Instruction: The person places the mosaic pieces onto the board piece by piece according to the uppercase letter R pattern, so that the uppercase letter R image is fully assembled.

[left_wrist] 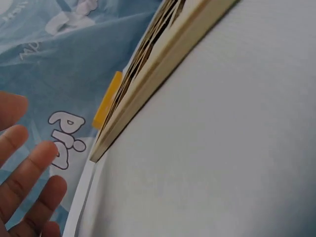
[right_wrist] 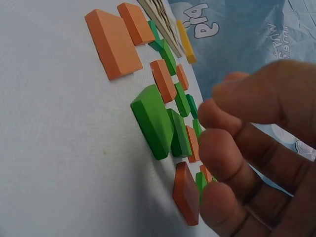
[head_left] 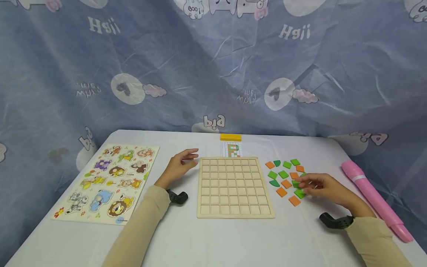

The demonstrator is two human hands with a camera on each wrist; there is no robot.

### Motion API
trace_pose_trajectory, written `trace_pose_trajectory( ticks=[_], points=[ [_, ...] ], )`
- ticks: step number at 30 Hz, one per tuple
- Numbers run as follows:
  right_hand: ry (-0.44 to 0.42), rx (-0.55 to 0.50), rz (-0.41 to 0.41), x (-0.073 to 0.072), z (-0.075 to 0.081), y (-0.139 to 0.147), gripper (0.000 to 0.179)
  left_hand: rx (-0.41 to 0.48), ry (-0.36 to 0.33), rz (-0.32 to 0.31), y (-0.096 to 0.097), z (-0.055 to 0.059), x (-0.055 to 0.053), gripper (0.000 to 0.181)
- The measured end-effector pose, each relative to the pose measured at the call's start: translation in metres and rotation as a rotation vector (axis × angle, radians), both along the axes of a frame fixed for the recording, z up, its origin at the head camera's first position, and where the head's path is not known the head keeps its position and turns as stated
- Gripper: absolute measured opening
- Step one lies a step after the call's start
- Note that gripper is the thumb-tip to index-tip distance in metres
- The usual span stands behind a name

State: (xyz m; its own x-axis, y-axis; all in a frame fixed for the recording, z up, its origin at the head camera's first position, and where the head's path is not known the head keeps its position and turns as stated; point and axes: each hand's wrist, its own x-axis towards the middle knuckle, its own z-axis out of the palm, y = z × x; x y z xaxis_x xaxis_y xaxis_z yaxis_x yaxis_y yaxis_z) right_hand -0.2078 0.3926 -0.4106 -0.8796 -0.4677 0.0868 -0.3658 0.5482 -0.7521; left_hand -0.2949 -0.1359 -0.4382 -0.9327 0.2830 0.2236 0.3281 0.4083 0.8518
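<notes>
A wooden grid board (head_left: 235, 187) with rows of square recesses lies at the middle of the table. My left hand (head_left: 180, 165) hovers beside its far left corner, fingers loosely spread and holding nothing. Over the near right side of a scatter of green and orange tiles is my right hand (head_left: 321, 187), its fingertips close above a green tile (head_left: 299, 193). No piece shows between the thumb and fingers (right_wrist: 222, 153) in the right wrist view. An orange tile (head_left: 294, 201) and a dark green rounded piece (head_left: 274, 183) lie flat nearby.
Behind the board stands a yellow block (head_left: 230, 137) with a pattern card (head_left: 232, 150) showing a coloured letter shape. An animal picture puzzle board (head_left: 106, 185) fills the left side. A thick pink pen-shaped object (head_left: 377, 200) lies along the right edge.
</notes>
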Motion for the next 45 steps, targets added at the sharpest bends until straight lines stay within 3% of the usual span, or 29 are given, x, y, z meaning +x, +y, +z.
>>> trace_pose_trajectory(
  ticks=[6,10,18,31,45],
  points=[
    [-0.104,-0.119,0.201,-0.002,-0.006,-0.002,0.029,-0.102,0.053,0.02,0.0,-0.013,-0.008,0.05],
    [-0.139,-0.136,0.248,-0.005,-0.008,-0.005,0.027,-0.156,0.109,0.021,0.0,-0.014,-0.011,0.051],
    [-0.134,-0.102,0.262,-0.007,-0.01,-0.007,0.023,-0.231,0.191,-0.001,-0.002,-0.016,-0.013,0.053],
    [-0.12,-0.051,0.238,-0.007,-0.012,-0.007,0.022,-0.399,0.152,0.005,-0.001,-0.018,-0.014,0.058],
    [-0.082,-0.029,0.207,-0.002,-0.013,-0.006,0.019,-0.431,0.138,0.003,0.005,-0.018,-0.014,0.058]
  ],
)
